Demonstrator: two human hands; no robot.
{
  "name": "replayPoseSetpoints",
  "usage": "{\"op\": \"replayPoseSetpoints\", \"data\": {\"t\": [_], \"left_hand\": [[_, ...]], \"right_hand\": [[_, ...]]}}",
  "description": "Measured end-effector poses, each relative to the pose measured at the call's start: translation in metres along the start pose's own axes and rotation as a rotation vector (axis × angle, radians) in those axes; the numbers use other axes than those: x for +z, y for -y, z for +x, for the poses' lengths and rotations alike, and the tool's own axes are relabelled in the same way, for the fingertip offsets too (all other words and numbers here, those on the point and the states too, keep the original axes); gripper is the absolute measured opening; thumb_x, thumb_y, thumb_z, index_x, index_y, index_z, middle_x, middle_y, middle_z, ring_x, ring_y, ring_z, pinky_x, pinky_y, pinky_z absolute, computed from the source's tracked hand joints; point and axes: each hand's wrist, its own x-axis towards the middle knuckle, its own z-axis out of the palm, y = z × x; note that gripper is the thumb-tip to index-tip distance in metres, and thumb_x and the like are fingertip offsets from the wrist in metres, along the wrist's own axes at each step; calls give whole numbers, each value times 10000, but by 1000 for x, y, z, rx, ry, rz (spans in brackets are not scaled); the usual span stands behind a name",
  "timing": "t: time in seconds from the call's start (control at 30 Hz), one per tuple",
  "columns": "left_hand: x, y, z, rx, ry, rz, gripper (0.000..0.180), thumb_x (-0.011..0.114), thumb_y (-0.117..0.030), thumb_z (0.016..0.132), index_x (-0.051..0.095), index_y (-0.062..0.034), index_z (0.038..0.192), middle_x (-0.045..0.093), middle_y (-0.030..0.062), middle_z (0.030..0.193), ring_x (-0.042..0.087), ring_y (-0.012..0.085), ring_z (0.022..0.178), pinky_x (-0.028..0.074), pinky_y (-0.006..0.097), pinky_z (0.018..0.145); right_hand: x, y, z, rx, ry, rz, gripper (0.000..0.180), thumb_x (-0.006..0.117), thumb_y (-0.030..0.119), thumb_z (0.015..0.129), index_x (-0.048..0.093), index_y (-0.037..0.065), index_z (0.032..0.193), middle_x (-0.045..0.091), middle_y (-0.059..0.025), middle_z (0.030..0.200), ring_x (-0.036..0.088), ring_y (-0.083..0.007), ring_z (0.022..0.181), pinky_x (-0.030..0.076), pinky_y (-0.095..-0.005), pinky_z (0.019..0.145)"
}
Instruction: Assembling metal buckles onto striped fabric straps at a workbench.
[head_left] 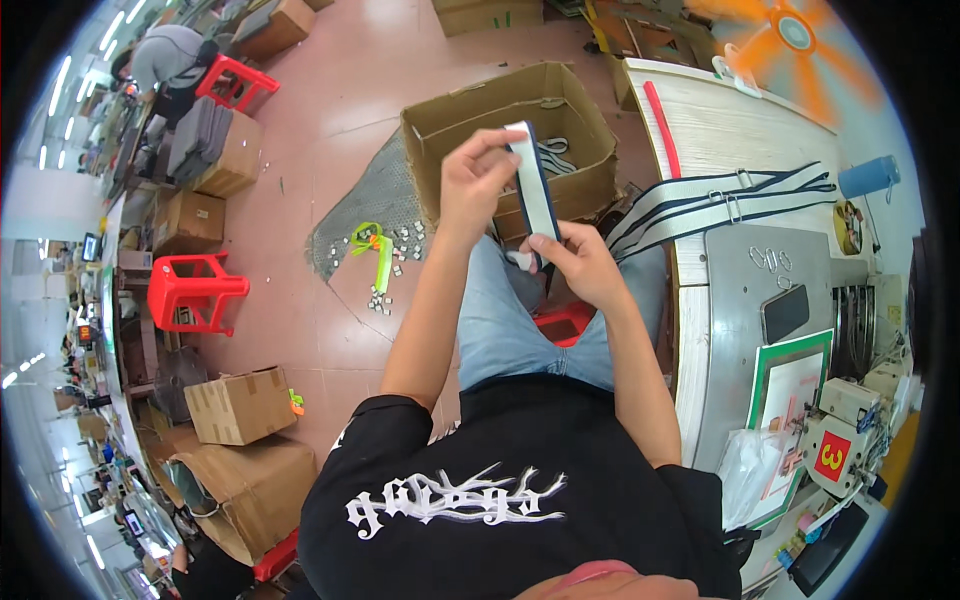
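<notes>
A white strap with dark blue edges (537, 192) is stretched between my hands above my lap. Its upper end is pinched between the thumb and fingers of my left hand (474, 180), in front of the open cardboard box (426, 160). Lower down, my right hand (582, 262) grips the same strap near my knees, thumb on top; part of the strap there is hidden by the fingers. More striped straps (556, 157) lie inside the box. To my right, a bundle of similar straps with metal buckles (700, 208) runs over the table edge.
On the right-hand table (695, 130) are a red strip (662, 130), loose metal rings (770, 260), a phone (785, 314) and a sewing machine (840, 445). An orange fan (795, 35) stands beyond. Left on the floor are small scattered pieces (405, 240) and a red stool (190, 290).
</notes>
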Motion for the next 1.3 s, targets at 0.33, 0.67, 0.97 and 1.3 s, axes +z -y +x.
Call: {"op": "replayPoseSetpoints", "data": {"t": [0.33, 0.67, 0.97, 1.3], "left_hand": [[-132, 56, 174, 153, -489, 72, 326, 657, 19, 907, 759, -47, 1210, 650, 27, 883, 614, 122, 718, 525, 274, 613], [-144, 90, 168, -256, -146, 1087, 510, 712, -111, 946, 610, -27, 1438, 715, 161, 1193, 703, 207, 981, 565, 340, 827], [80, 1, -34, 211, 876, 384, 582, 572, 106, 754, 662, -36, 1311, 681, 173, 1164, 645, 339, 1114, 499, 407, 1001], [-12, 62, 51, 335, 178, 661, 258, 454, 91, 828, 670, 1, 938, 622, 47, 857, 609, 154, 788, 476, 287, 699]], "right_hand": [[-6, 51, -142, 187, -58, 28, 192, 615, 165, 1073, 647, -23, 1101, 688, -54, 724, 685, -133, 633, 511, -269, 630], [-42, 87, -241, 81, -343, 224, 385, 624, 122, 974, 587, -95, 1290, 737, -151, 850, 707, -214, 621, 576, -301, 582], [-25, 75, -113, 80, -285, 275, 300, 580, 11, 1021, 553, -50, 1314, 723, -163, 997, 741, -205, 762, 615, -326, 673], [-22, 68, -129, 92, -207, 69, 435, 661, 49, 1009, 513, -37, 1409, 712, -108, 880, 708, -175, 741, 590, -314, 710]]}}
